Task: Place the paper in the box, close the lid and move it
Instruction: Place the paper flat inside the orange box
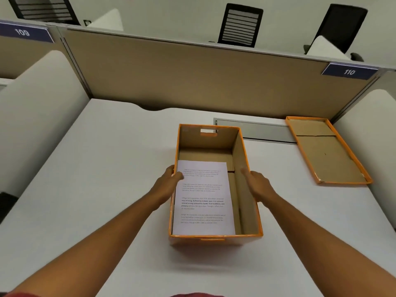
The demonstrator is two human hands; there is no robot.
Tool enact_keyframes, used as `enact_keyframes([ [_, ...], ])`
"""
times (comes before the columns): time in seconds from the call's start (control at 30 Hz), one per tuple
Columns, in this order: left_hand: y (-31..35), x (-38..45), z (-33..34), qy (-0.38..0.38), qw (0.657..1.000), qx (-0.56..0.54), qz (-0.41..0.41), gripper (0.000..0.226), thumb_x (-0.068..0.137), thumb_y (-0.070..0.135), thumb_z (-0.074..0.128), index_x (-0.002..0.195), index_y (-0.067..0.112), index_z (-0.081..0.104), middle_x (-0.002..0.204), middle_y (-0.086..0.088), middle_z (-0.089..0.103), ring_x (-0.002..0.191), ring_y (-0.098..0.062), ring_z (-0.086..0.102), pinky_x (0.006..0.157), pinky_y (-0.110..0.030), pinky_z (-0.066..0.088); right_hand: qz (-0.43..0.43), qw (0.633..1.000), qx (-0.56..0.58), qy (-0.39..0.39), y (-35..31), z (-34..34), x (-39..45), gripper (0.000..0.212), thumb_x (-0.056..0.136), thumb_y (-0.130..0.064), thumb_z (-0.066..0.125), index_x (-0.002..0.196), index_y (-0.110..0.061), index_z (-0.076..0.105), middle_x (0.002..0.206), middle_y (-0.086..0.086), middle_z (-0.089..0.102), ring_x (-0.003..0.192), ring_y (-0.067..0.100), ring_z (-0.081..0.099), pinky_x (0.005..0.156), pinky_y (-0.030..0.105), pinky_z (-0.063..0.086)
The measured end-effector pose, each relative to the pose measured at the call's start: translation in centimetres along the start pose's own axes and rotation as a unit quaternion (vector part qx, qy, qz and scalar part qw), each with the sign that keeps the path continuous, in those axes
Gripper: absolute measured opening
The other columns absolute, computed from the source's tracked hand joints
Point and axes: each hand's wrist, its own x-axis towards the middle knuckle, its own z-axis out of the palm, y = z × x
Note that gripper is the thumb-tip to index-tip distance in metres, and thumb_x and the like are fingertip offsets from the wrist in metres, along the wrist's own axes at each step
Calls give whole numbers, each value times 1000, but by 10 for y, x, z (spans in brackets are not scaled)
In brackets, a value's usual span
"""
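An open orange cardboard box [246,168] stands in the middle of the white desk. A printed white paper sheet [203,200] lies inside it, against the left wall. My left hand [169,179] rests at the box's left rim, with its fingers touching the sheet's upper left edge. My right hand [257,181] hovers over the right rim, fingers spread and slightly blurred, holding nothing. The orange lid [327,153] lies upside down on the desk to the right of the box.
A tan partition [192,78] walls off the back of the desk [107,168]. Curved white dividers stand at both sides. A grey cable tray cover [257,129] sits behind the box. Black chairs stand beyond the partition.
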Motion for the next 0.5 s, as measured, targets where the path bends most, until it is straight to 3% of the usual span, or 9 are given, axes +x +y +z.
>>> enact_keyframes([
  [0.03, 7, 5, -1, 14, 1000, -11, -7, 57, 105, 52, 43, 159, 38, 27, 156, 1, 49, 112, -14, 61, 84, -34, 49, 4, 1000, 24, 4, -7, -4, -1, 76, 97, -74, 23, 114, -10, 62, 118, 13, 68, 107, 34, 65, 97, 53, 55],
  [0.1, 21, 11, -2, 37, 998, -40, -23, 69, 104, 61, 39, 164, 36, 17, 167, -4, 35, 145, -34, 44, 106, -52, 41, 11, 997, 81, 7, -17, -6, -2, 76, 98, -73, 18, 117, -14, 62, 116, 11, 66, 108, 34, 64, 97, 55, 54],
  [0.2, 30, 18, 3, 34, 998, -57, -3, 67, 105, 63, 27, 165, 36, 15, 166, -4, 38, 149, -34, 40, 118, -54, 35, 59, 988, 143, -9, -23, 3, -3, 82, 101, -69, 15, 136, -9, 59, 130, 17, 65, 117, 34, 63, 106, 53, 50],
  [0.3, 23, 16, 7, 44, 997, -61, 15, 61, 107, 59, 21, 163, 34, 25, 156, -6, 52, 139, -32, 53, 116, -53, 42, 82, 978, 190, 5, -22, 10, -14, 80, 102, -66, 18, 135, -7, 60, 126, 20, 67, 116, 35, 65, 106, 53, 51],
  [0.4, -3, 9, 16, 40, 998, -48, 1, 59, 108, 58, 23, 163, 36, 27, 160, -2, 48, 142, -28, 50, 105, -38, 42, 99, 979, 176, 5, -1, 24, -28, 76, 103, -66, 20, 124, -7, 65, 119, 21, 69, 111, 36, 67, 103, 53, 53],
  [0.5, -18, 0, 18, 46, 998, -49, 4, 59, 108, 58, 25, 162, 36, 29, 161, -1, 47, 143, -27, 49, 97, -35, 39, 102, 977, 184, 26, 14, 37, -38, 75, 103, -65, 21, 114, -6, 66, 114, 22, 68, 109, 38, 66, 99, 51, 53],
])
